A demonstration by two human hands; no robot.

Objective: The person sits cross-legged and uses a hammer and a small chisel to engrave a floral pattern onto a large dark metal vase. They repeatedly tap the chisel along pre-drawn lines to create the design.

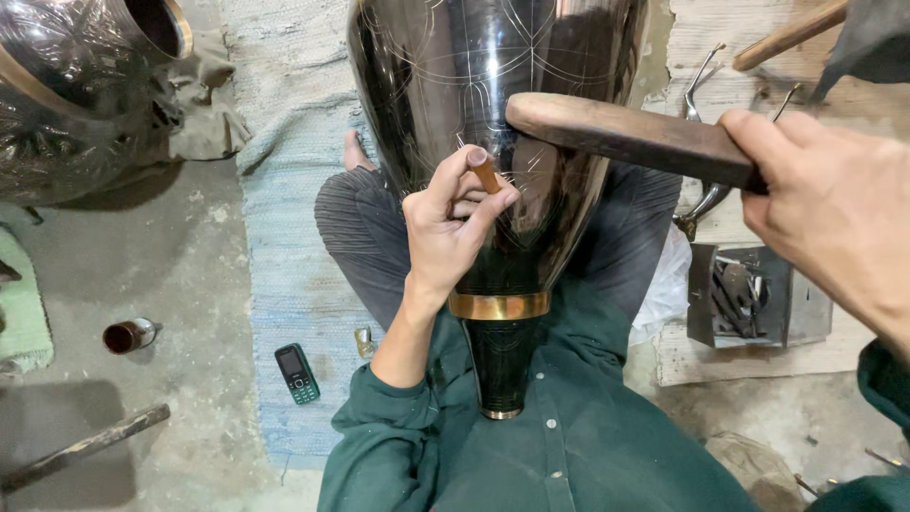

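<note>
- My left hand [453,223] sits at the middle of the view, fingers pinched tight around a small chisel [485,174] whose copper-coloured end pokes up toward 12 o'clock.
- The chisel's tip is hidden behind my fingers; it seems to meet the vase, though I cannot see the contact.
- My right hand [834,213] comes in from 3 o'clock, closed around the handle of a wooden mallet [626,137].
- The mallet's rounded head hangs just above and to the right of the chisel's end, not touching it.
- The big black vase [445,85] lies across my lap, its wide body running up to 12 o'clock and its narrow neck with a brass band [499,305] pointing at 6 o'clock toward my green shirt.
- Thin scratched lines cover its shiny surface.
- A mobile phone [297,374] lies on the pale blue mat [284,237] at 8 o'clock.
- A second dark pot [66,95] rests at 10 o'clock.
- A metal tray of tools [749,303] sits at 4 o'clock.
</note>
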